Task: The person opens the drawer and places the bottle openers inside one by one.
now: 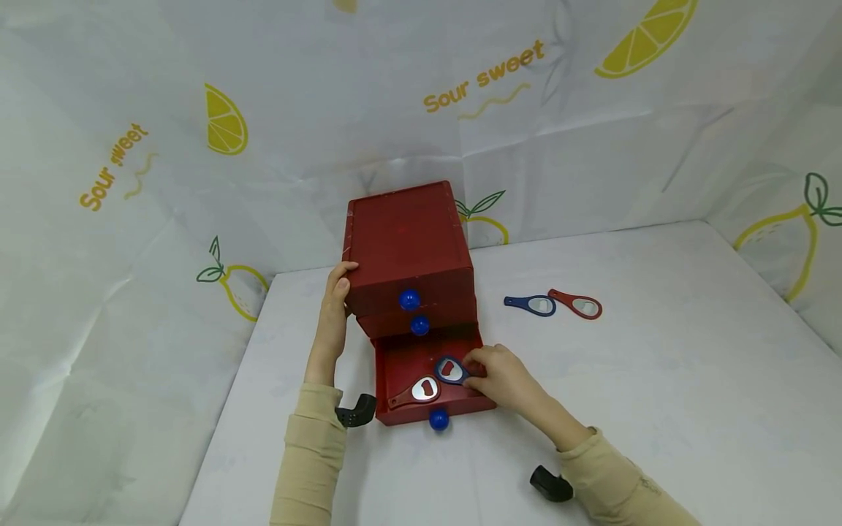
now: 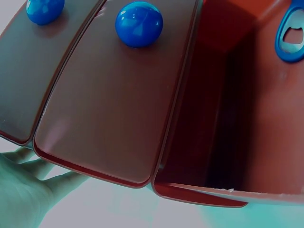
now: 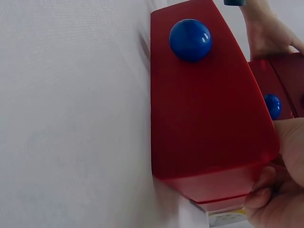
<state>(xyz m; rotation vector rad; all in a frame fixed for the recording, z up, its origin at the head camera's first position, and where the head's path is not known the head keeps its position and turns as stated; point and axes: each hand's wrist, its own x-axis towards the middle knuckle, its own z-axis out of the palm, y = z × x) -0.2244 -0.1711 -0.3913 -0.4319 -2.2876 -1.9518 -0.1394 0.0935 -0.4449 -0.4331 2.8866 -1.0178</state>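
Observation:
A red drawer box (image 1: pixel 408 234) has blue round knobs, and its lowest drawer (image 1: pixel 401 354) is pulled out. My left hand (image 1: pixel 334 310) rests against the box's left side; in the left wrist view its fingers (image 2: pixel 66 183) reach along that side. Inside the drawer, a red bottle opener (image 1: pixel 424 389) lies at the front left. Beside it is a blue bottle opener (image 1: pixel 450 370), whose handle end my right hand (image 1: pixel 503 376) pinches over the drawer's right wall. The right wrist view shows the drawer's front with its knob (image 3: pixel 190 40), hiding the pinched opener.
Right of the box on the white tabletop (image 1: pixel 658 351) lie another blue bottle opener (image 1: pixel 531 305) and another red one (image 1: pixel 576 304), nearly touching. A white curtain (image 1: pixel 329 109) with lemon prints hangs behind the box.

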